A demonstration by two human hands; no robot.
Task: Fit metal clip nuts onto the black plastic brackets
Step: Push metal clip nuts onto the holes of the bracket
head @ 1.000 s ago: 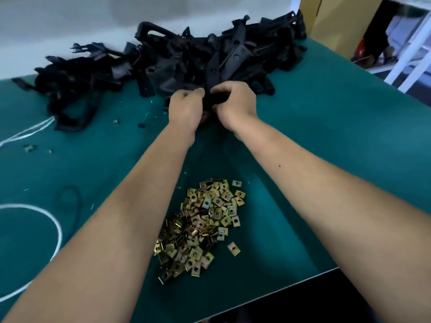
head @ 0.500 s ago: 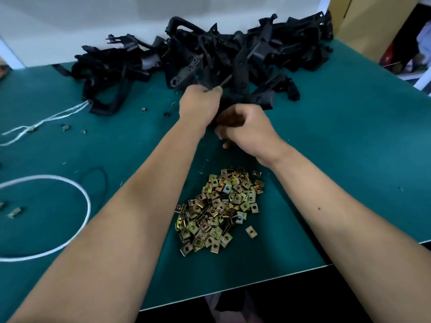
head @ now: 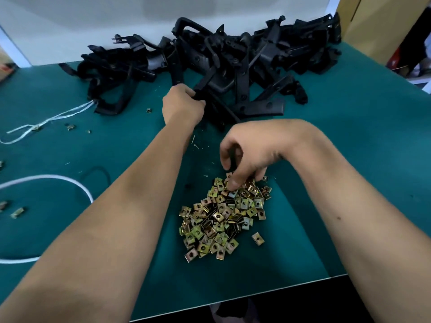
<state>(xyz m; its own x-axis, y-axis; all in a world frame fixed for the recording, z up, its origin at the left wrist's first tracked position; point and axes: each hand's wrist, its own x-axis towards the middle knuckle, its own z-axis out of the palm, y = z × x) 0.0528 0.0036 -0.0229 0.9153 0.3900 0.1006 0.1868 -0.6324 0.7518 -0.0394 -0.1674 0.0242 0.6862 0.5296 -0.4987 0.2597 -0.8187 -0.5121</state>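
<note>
Head view: right hand (head: 247,152) has dropped from bracket (head: 217,106) to clip nuts (head: 224,215).

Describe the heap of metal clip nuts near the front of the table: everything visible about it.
The heap of clip nuts is a loose mound of small, flat, square, brass-yellow metal pieces, most showing a centre hole. It lies on the green table near its front edge, between the forearms. One nut sits apart at its right side. The right hand reaches down with curled fingers, fingertips touching the far end of the heap; whether it has pinched a nut cannot be told.
</note>
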